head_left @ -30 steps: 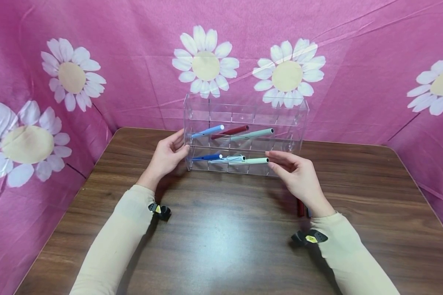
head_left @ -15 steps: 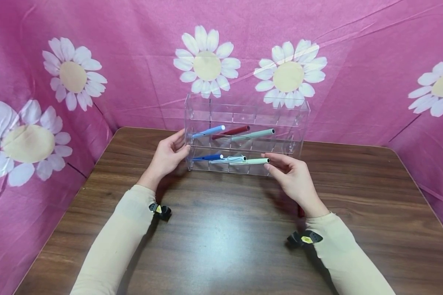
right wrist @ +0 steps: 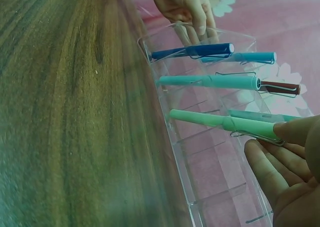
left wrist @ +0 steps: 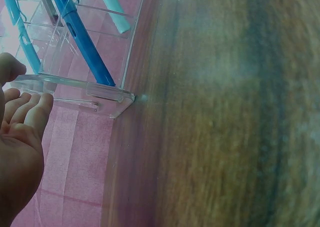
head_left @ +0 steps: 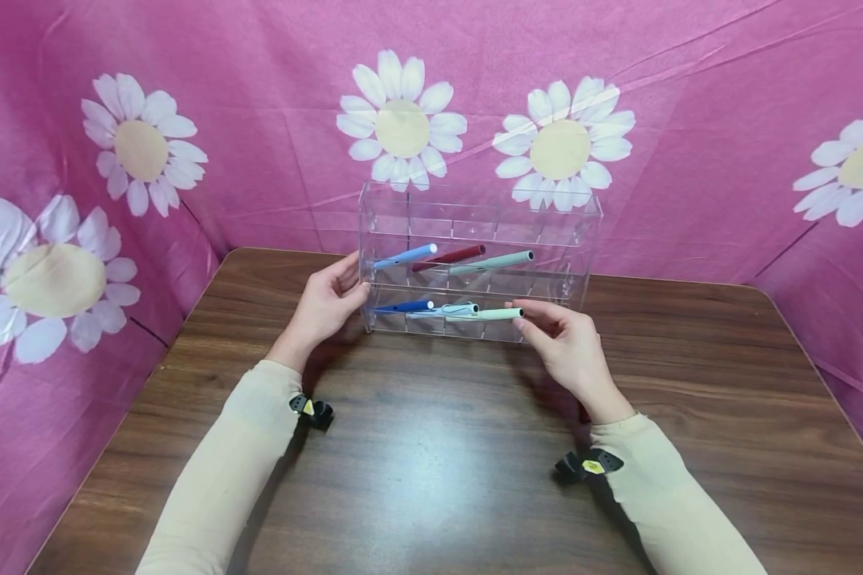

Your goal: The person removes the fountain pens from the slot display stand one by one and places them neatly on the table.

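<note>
A clear plastic pen rack (head_left: 571,275) stands at the back of the table. My left hand (head_left: 324,302) holds its left side panel, thumb in front and fingers behind. With thumb and fingers, my right hand (head_left: 571,347) pinches the capped end of a light green pen (right wrist: 205,119), which lies in the lower tier. Beside that pen are a pale blue pen (head_left: 442,311) and a dark blue pen (head_left: 403,307). The tier above bears a light blue pen (head_left: 406,255), a dark red pen (head_left: 451,256) and a grey-green pen (head_left: 492,263).
A dark wooden table (head_left: 417,447) extends toward me and to both sides. Pink cloth (head_left: 273,144) with large white daisies hangs behind and around it. Something dark red (head_left: 584,414) shows slightly beside my right wrist, mostly hidden.
My right hand has shifted slightly left, its fingers now on the light green pen's end. It covers more of the dark red thing by the wrist. My left hand stays put.
</note>
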The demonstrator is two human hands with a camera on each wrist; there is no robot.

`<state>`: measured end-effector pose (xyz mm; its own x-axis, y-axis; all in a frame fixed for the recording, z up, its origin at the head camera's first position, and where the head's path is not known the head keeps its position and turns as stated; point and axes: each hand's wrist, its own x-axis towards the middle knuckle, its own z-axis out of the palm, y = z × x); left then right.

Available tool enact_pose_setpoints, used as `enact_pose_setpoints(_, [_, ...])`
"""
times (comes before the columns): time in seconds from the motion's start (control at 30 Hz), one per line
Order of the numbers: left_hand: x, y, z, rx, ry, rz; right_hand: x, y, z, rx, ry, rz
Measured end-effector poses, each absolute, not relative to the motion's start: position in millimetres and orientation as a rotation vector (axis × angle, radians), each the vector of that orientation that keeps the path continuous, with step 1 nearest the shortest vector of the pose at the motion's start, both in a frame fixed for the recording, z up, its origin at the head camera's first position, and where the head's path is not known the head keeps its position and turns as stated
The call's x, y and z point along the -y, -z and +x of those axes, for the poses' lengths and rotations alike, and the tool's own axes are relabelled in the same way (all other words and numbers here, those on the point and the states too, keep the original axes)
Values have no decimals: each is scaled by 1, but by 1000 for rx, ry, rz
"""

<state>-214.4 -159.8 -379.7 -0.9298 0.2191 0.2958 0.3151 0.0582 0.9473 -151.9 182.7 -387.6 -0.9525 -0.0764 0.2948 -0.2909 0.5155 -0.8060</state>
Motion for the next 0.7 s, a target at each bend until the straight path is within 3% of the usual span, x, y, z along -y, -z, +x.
enact_pose_setpoints(0.7, [159,379,-214,2246,2019,-559,-171,360,-136,2439,-1462,315])
